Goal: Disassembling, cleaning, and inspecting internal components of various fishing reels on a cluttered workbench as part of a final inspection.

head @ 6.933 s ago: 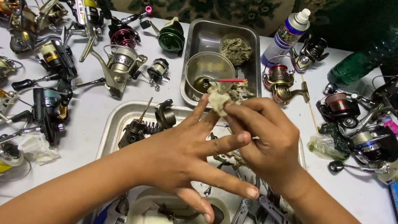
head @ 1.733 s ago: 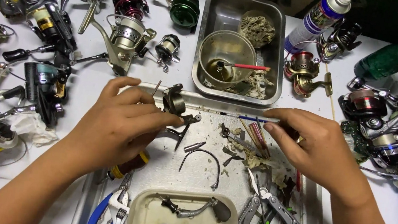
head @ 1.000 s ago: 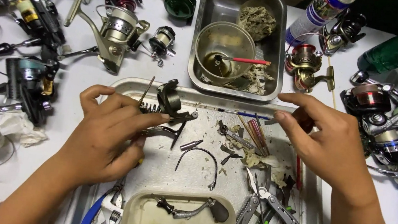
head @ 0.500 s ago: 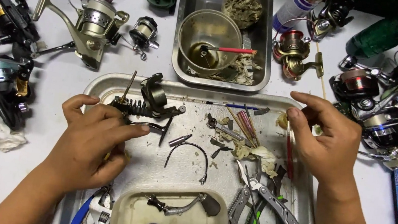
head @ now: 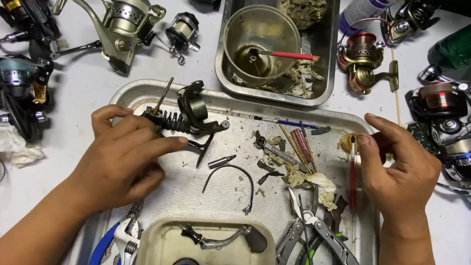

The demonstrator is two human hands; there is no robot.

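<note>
While left hand (head: 118, 157) grip pinches black reel part (head: 180, 117), right hand (head: 401, 171) fingers clamp small yellowish piece (head: 347, 142)

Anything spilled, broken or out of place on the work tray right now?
No spill or breakage shows. The metal tray is littered with bits of dirty wadding and loose parts such as a curved wire bail. The left hand steadies a stripped black reel body.

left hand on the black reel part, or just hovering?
Touching. The head view shows the left hand with fingers pressed against the black reel part on the metal tray.
</note>
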